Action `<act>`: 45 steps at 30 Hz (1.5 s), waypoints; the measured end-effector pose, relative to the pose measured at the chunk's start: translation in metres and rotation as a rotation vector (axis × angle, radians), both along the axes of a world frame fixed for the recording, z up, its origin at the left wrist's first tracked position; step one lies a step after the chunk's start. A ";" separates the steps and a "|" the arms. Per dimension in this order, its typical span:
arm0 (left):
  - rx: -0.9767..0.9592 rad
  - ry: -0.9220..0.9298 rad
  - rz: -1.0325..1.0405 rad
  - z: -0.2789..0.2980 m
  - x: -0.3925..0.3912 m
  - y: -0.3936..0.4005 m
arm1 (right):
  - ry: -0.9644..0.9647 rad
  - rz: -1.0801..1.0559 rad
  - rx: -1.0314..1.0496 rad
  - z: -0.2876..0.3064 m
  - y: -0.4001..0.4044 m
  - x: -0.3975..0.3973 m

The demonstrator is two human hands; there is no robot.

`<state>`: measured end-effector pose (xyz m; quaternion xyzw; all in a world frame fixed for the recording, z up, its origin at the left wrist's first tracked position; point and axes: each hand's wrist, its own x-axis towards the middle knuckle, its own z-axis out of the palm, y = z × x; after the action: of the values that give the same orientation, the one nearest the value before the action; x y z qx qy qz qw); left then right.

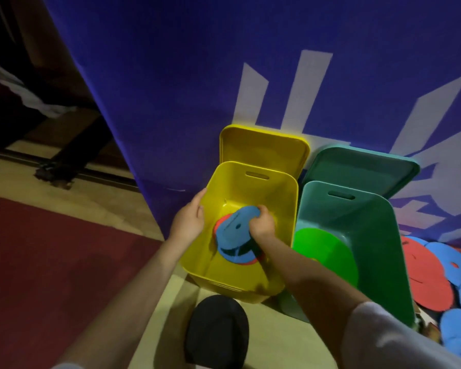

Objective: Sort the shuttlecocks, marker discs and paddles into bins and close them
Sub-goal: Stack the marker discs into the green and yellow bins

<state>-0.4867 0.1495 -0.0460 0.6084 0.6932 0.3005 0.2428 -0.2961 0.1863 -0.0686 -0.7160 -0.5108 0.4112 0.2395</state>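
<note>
Fingers (260, 213) of the right hand (261, 226) are curled tight round a stack of marker discs (236, 242) — blue ones on top, red edges showing beneath — and hold it low inside the yellow bin (282, 217). On the bin's left rim sits the left hand (186, 221), thumb over the edge and inside, the other digits wrapped on the outer wall, so it grips the rim.

Behind the yellow bin its lid (264, 147) stands upright, leaning on a blue banner (171, 75) with white marks. Just beside it on the right is a green bin (383, 235), also open, its lid (362, 166) propped against the same banner; a bright green disc (328, 254) lies inside, partly hidden by the right forearm.

Further right — on the floor past the green bin — lies a loose heap of red and blue discs (442, 275), overlapping one another. A black shoe (217, 331) shows at the bottom, on the pale floor (264, 336), with a dark red mat (51, 262) to the left.
</note>
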 end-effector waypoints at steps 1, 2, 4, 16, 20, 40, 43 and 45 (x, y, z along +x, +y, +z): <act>-0.002 -0.008 0.008 0.000 0.001 0.000 | -0.012 0.000 -0.069 -0.012 -0.002 -0.001; -0.007 -0.018 0.022 0.000 0.001 0.000 | -0.040 0.012 -0.144 -0.023 -0.003 -0.002; -0.016 -0.023 0.047 -0.002 0.001 0.002 | -0.124 0.036 -0.295 -0.036 -0.006 -0.003; 0.225 0.304 -0.027 0.014 0.020 -0.009 | 0.276 0.175 0.283 0.053 -0.053 0.037; 0.235 0.138 -0.147 0.039 0.085 -0.030 | 0.460 -0.074 0.397 0.077 -0.095 0.103; -0.228 -0.160 -0.757 0.014 0.491 -0.114 | 0.150 -0.858 0.168 -0.011 -0.280 0.467; -0.372 -0.097 -0.686 -0.013 0.523 -0.112 | 0.091 -0.833 0.021 -0.037 -0.290 0.494; -0.463 -0.077 -0.622 -0.028 0.538 -0.108 | 0.036 -0.765 -0.054 -0.051 -0.290 0.506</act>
<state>0.0513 0.0417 -0.0738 0.7071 0.5155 0.0707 0.4789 0.2102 -0.1038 -0.1193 -0.8536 -0.1914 0.3178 0.3656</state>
